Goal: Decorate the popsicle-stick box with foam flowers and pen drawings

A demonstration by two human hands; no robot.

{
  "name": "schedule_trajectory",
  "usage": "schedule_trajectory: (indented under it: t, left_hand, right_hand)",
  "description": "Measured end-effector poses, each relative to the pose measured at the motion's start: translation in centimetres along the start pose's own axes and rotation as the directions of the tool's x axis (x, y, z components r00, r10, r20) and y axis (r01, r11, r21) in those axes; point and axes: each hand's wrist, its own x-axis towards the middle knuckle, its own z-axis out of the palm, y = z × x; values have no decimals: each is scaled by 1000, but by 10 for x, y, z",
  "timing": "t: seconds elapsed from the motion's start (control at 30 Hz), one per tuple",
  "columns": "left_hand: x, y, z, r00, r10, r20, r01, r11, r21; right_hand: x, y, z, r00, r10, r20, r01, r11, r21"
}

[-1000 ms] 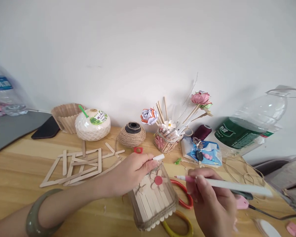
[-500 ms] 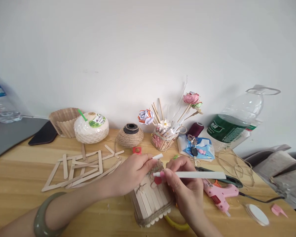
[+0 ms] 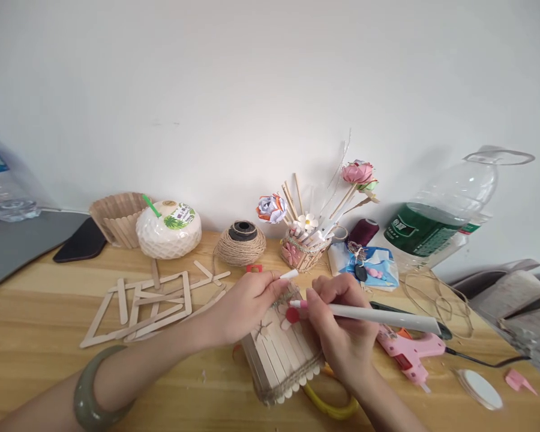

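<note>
My right hand [image 3: 342, 327] is closed round a white marker [image 3: 382, 315], its pink tip end pointing left over a flower with a red centre [image 3: 292, 315]. That flower lies on the front of a container made of wooden sticks [image 3: 281, 357], which has a twine band and a scalloped edge towards me. My left hand [image 3: 247, 306] is closed at the container's far left edge, with a white cap [image 3: 290, 274] pinched between thumb and fingers. The left fingers' contact with the container is partly hidden.
Loose wooden sticks [image 3: 139, 306] lie left. Behind are a white coconut [image 3: 168, 231], twine spool [image 3: 240, 243] and flower basket [image 3: 303, 249]. To the right are a pink glue gun [image 3: 411, 354], large bottle [image 3: 432, 228] and white discs [image 3: 480, 389]; yellow-handled scissors [image 3: 330, 405] lie near the container.
The view has shifted slightly. The marker's rear end has tilted downward, and its tip has moved a little up and right relative to the flower. Both hands keep their holds.
</note>
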Motion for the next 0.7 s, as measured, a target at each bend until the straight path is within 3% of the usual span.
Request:
schedule_trajectory:
  t: [0.47,0.7]
  left_hand:
    - [1,-3,-1,1000,-22,21,23,999,-47]
    - [0,-3,-1,999,-20,33,22,998,-66]
  right_hand:
    - [-5,4,-5,994,-12,109,20,997,-75]
    - [-2,5,-3,994,-10,107,19,996,-82]
